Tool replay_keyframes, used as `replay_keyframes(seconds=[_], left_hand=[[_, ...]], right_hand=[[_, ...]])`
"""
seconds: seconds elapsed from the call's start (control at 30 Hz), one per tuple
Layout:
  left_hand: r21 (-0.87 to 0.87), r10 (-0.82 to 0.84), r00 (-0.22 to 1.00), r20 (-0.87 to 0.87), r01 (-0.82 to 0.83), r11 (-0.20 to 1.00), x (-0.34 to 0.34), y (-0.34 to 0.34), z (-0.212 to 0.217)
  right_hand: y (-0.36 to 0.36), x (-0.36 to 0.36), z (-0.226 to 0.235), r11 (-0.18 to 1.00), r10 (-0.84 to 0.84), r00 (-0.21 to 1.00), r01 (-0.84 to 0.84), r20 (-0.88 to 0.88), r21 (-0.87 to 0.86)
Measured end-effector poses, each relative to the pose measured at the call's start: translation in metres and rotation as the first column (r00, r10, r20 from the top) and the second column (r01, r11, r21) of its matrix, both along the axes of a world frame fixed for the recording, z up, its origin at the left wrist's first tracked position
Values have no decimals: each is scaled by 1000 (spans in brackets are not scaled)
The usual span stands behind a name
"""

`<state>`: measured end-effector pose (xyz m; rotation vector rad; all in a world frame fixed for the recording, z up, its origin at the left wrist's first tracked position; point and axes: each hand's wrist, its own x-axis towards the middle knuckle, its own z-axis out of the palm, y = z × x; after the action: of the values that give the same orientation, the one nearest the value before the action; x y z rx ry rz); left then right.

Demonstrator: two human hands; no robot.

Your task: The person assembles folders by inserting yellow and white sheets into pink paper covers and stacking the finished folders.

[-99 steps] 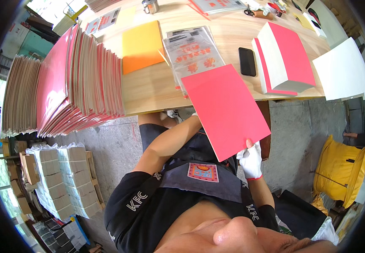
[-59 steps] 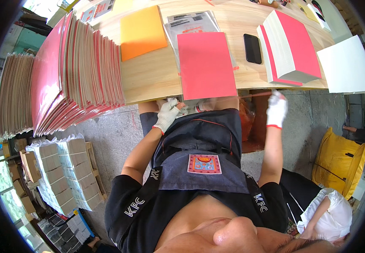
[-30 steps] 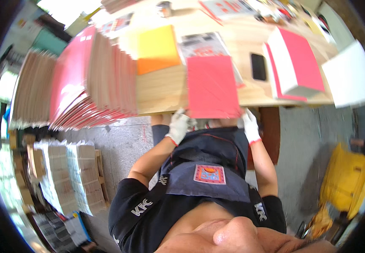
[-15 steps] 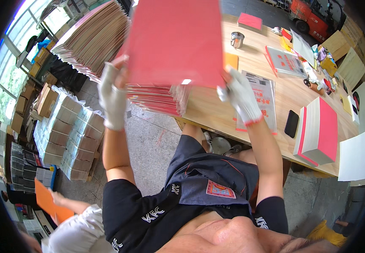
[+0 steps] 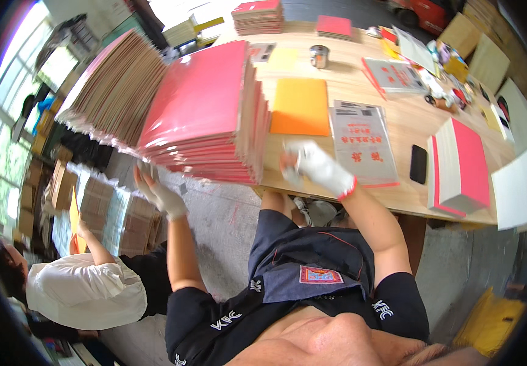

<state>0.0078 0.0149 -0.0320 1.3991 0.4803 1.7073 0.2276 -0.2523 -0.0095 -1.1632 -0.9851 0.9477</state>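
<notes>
Both hands, white gloves with bare fingertips, are at the left end of the desk (image 5: pixel 348 67), by the tall stack of pink-covered, plastic-sleeved books (image 5: pixel 196 91) at its front-left corner. Left hand (image 5: pixel 163 196) is off the desk, just below the stack's near-left corner, fingers straight and slightly spread, nothing in them; can't tell if the tips touch. Right hand (image 5: pixel 318 166) is over the front edge, right of the stack, fingers loosely curled; motion blur, can't tell if they pinch anything. Second sleeved stack (image 5: pixel 114 91) stands left of the first. Rightward along the desk: orange sheet (image 5: pixel 300 107), clear plastic sleeves (image 5: pixel 363 143) with red print near the front edge, black phone (image 5: pixel 419 164), thick pink-covered paper block (image 5: pixel 461 165) at the front-right corner. Metal cup (image 5: pixel 319 56) sits farther back, beyond the orange sheet. Co-worker (image 5: pixel 86 287) at the person's left holds an orange piece (image 5: pixel 75 222).
</notes>
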Motion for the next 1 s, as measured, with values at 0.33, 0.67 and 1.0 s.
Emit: replay_keyframes(seconds=[0.33,0.67,1.0], left_hand=[[192,-271,449,-851,748,636,167,-161,-136],[51,75,0,-997,738,673,348,-94,-148],[-188,-465,271,-843,660,727,352,-32,-195]], right_hand=[[-225,18,-97,652,-175,931,353,320,-671],[-371,87,-24,229,-469,280,955,838,-191],[-420,143,11,-196,-87,302,929,949,-314]])
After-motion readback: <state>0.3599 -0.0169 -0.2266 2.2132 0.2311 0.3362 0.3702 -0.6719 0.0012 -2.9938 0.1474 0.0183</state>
